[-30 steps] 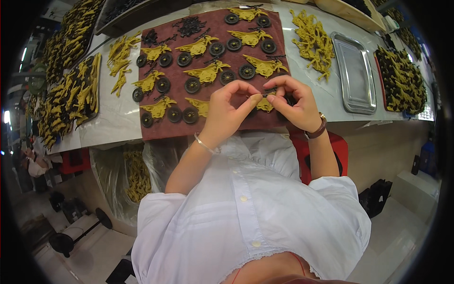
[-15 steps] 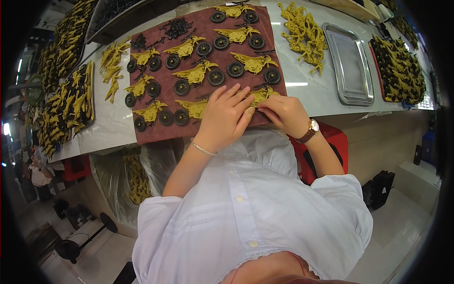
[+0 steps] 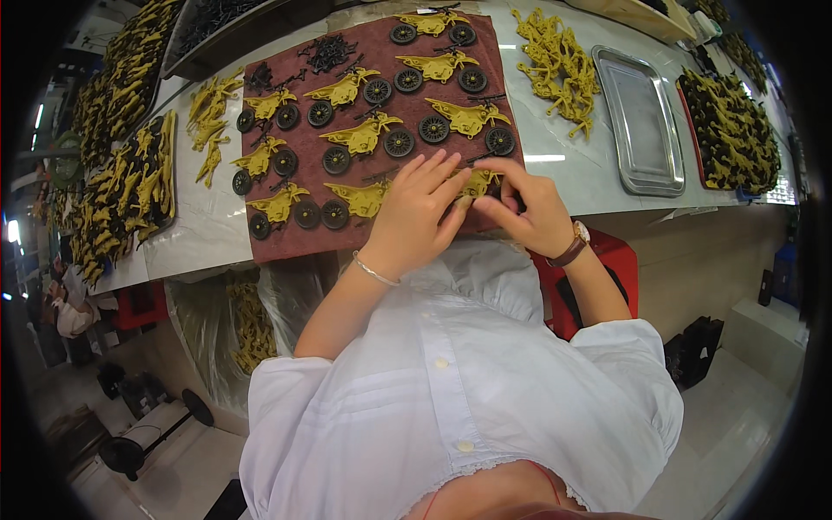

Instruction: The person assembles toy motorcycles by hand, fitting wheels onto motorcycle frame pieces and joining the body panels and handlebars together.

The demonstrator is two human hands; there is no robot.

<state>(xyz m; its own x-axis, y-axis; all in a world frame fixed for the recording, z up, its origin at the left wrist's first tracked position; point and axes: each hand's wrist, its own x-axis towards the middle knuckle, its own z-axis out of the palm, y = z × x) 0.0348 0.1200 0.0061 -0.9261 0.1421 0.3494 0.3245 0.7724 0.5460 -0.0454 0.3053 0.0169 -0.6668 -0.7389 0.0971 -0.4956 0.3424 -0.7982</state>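
At the near right of the dark red cloth (image 3: 299,238), both my hands are at one yellow toy motorcycle body (image 3: 478,182), partly hidden under them. My left hand (image 3: 412,212) reaches over its left side with the long fingers stretched out, the thumb and forefinger on either side of the piece. From the right, my right hand (image 3: 530,212) spans it between a bent forefinger and the thumb. Left of my left hand lies another yellow body (image 3: 357,200), with a black wheel (image 3: 334,214) at its left end. Above my hands is a toy motorcycle (image 3: 468,117) with two black wheels.
Several more toy motorcycles and a heap of small black parts (image 3: 329,54) are on the cloth. Loose yellow bodies (image 3: 559,74) lie to the right, beside a metal tray (image 3: 607,104). Stacked yellow and black parts (image 3: 728,130) stand farther right. A red stool (image 3: 617,260) is below the table edge.
My right forefinger and thumb have spread from a close pinch to a wider span round the yellow body. My left hand has barely shifted. The whole view has moved slightly.
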